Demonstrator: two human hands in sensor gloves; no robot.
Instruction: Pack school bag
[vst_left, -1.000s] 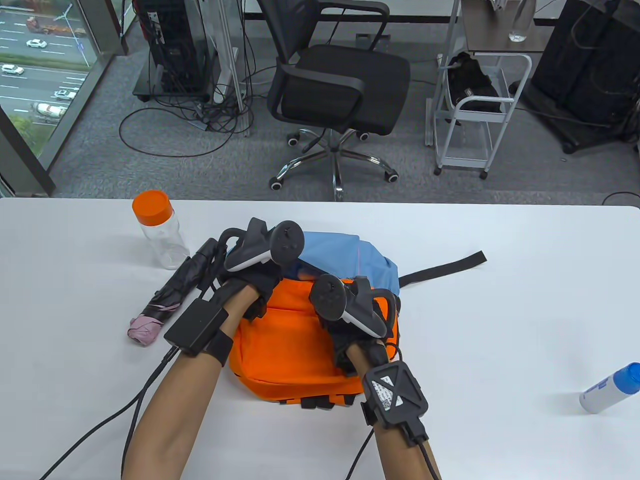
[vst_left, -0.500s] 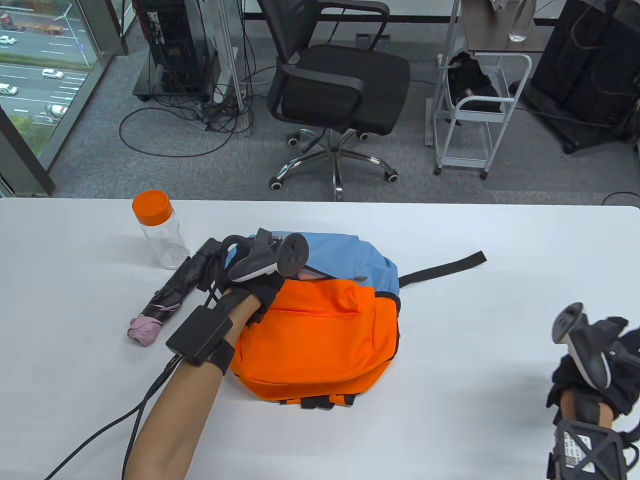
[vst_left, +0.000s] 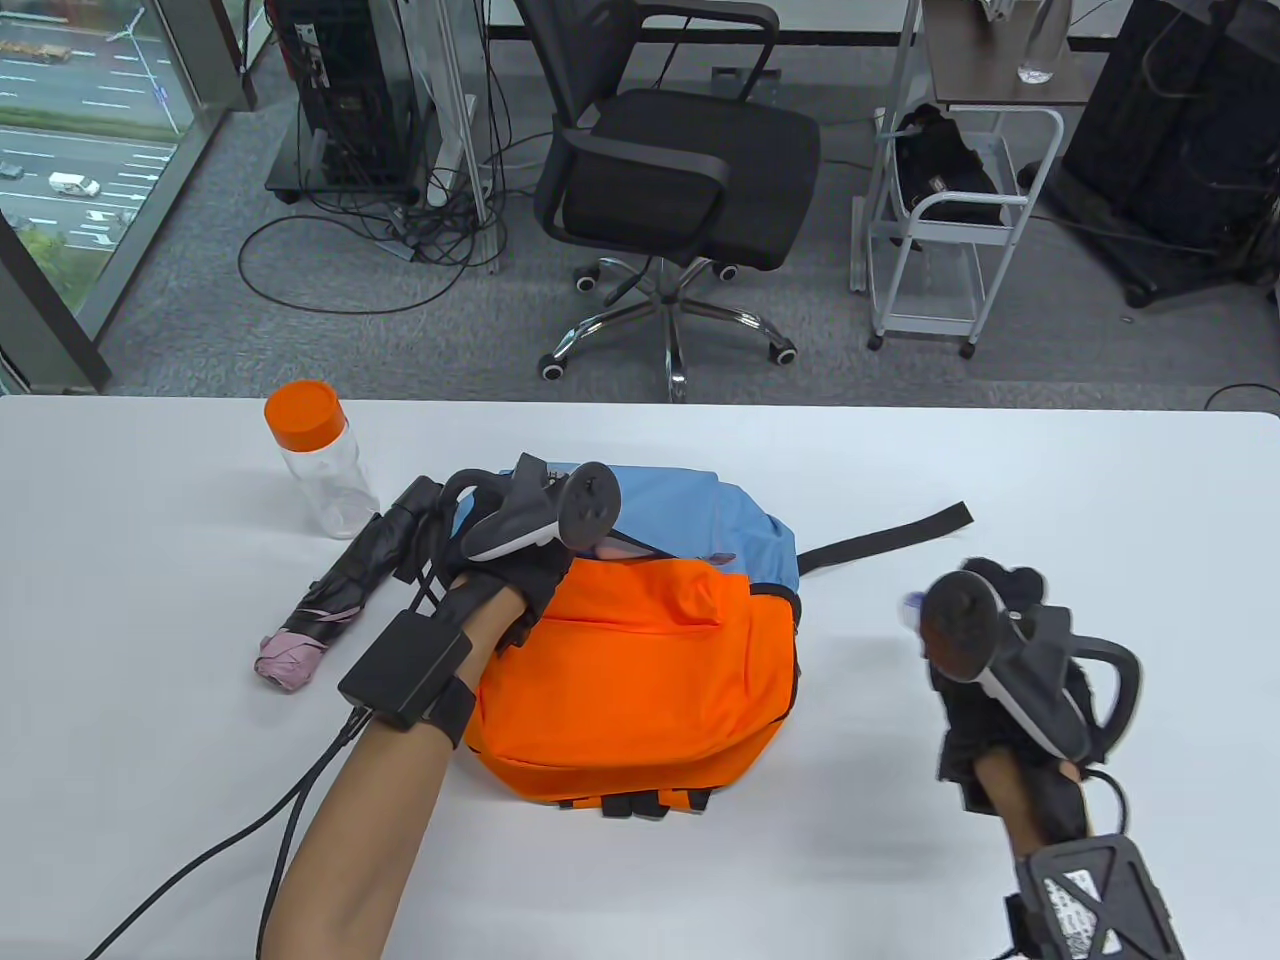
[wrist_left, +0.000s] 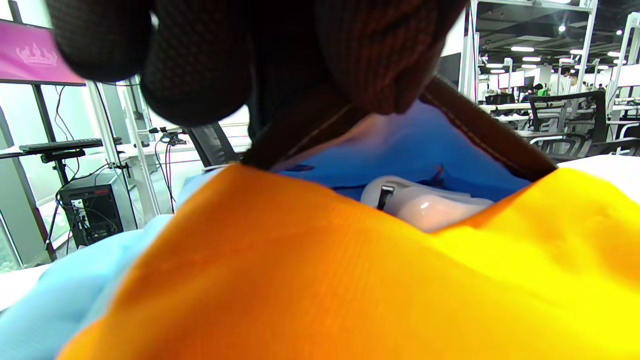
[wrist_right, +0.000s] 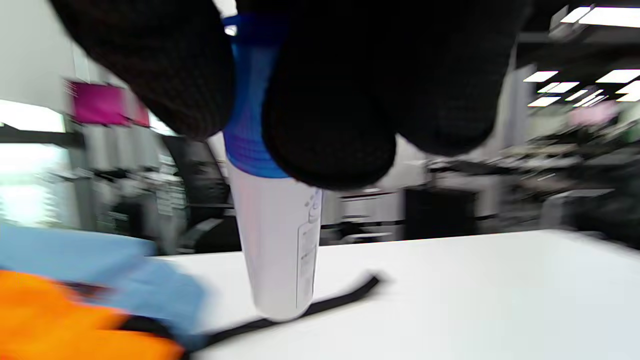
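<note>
Office clutter fills the background — a swivel chair (vst_left: 670, 190), a white cart (vst_left: 950, 220), cables on grey carpet — while the white surface (vst_left: 1100, 480) carries the job. The orange-and-blue school bag (vst_left: 640, 670) lies flat near the middle of it, its black strap (vst_left: 890, 535) trailing toward the right.

The left hand (vst_left: 510, 570) grips the rim of the bag's opening, fingers (wrist_left: 200, 65) curled over the dark edge and lifting it; the left wrist view looks into the blue lining, where a pale rounded object (wrist_left: 425, 205) already sits inside. I cannot tell what it is.

The right hand (vst_left: 985, 640) hangs just to the right of the bag, above the surface, its fingers (wrist_right: 325, 125) wrapped around a white bottle with a blue cap (wrist_right: 275, 220). The bottle hangs bottom down, its base above the strap in the right wrist view, which is blurred.

By my reading the packing is partly done: one thing is in, the bottle looks to be next. A clear bottle with an orange lid (vst_left: 320, 465) and a folded black umbrella (vst_left: 350, 590) lie unpacked just left of the bag — the opening is not yet closed either.
</note>
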